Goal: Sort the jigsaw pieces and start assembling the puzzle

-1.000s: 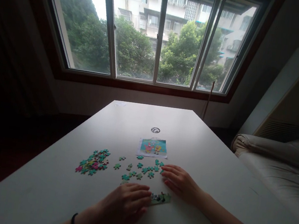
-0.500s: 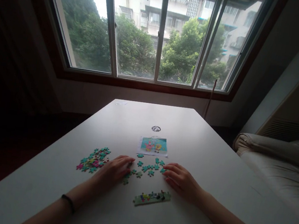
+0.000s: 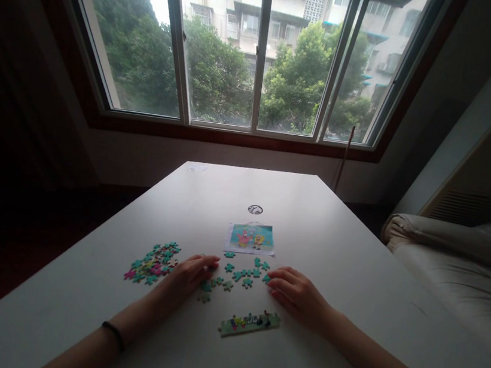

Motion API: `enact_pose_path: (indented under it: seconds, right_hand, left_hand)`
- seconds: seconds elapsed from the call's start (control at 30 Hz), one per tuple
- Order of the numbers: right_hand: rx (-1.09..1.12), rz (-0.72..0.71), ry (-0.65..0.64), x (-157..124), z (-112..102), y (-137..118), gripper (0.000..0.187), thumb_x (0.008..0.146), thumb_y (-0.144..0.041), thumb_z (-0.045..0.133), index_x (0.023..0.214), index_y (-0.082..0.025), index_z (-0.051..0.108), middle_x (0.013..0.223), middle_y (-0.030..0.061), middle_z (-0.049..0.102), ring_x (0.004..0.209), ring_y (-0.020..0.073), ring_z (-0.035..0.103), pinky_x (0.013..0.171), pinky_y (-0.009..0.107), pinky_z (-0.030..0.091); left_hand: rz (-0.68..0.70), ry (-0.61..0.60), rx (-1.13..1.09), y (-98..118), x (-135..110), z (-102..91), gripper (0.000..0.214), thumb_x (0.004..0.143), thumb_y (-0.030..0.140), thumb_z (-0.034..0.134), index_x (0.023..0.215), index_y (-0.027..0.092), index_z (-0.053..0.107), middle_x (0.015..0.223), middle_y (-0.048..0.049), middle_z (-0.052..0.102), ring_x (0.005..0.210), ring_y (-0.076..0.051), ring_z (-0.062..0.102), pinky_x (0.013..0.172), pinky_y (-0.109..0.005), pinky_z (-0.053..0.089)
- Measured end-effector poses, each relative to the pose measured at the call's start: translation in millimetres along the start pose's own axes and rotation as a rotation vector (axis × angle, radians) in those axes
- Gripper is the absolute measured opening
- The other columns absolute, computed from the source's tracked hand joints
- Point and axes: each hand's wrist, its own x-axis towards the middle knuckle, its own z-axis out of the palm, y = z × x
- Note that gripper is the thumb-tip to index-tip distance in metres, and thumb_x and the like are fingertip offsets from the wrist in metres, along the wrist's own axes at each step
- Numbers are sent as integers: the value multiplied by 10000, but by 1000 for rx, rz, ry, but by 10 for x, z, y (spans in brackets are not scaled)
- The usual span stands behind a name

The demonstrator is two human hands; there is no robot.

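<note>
My left hand (image 3: 192, 273) rests low over the white table, fingers stretched forward and a little apart, beside several green jigsaw puzzle pieces (image 3: 206, 286). It partly covers some of these. My right hand (image 3: 298, 293) lies on the table with fingers loosely extended. Its fingertips touch or nearly touch a teal puzzle piece (image 3: 266, 278). Between the hands lie several loose teal pieces (image 3: 247, 282). Nearer to me is a joined strip of puzzle pieces (image 3: 249, 324) with small coloured figures. Beyond the loose pieces sits a cartoon picture sheet (image 3: 251, 238).
A heap of mixed puzzle pieces (image 3: 154, 262) lies left of my left hand. Farther back on the white table (image 3: 352, 270) are a round black-and-white mark (image 3: 255, 209) and a clear scrap (image 3: 197, 168). A couch (image 3: 462, 255) stands at the right, and a window is ahead.
The view has shifted slightly. My left hand has drawn back a little to the left, showing more of a teal piece below its fingers. My right hand looks unmoved.
</note>
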Motion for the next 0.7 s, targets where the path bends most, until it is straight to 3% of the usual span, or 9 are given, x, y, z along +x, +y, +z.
enact_pose_path:
  seconds: [0.3, 0.5, 0.7]
  right_hand:
    - [30, -6, 14, 60, -46, 5, 142, 902, -197, 422, 957, -179, 552, 1012, 100, 609, 954, 183, 546, 811, 319, 478]
    - [35, 20, 9, 46, -29, 37, 134, 890, -177, 438, 963, -186, 549, 1019, 91, 609, 968, 184, 540, 838, 329, 467]
    - [36, 13, 32, 64, -49, 21, 135, 894, -179, 421, 928, -187, 551, 993, 96, 617, 951, 184, 553, 815, 321, 478]
  left_hand:
    - [58, -15, 146, -33, 40, 3, 237, 911, 163, 400, 1097, 191, 544, 895, -54, 614, 767, -140, 620, 696, -235, 509]
    - [48, 75, 136, -107, 12, 53, 181, 909, 198, 434, 1060, 196, 535, 920, -41, 649, 800, -146, 640, 723, -235, 519]
    - [199, 181, 107, 51, 37, 19, 100, 910, 177, 441, 929, 179, 539, 875, -40, 639, 774, -127, 633, 712, -212, 518]
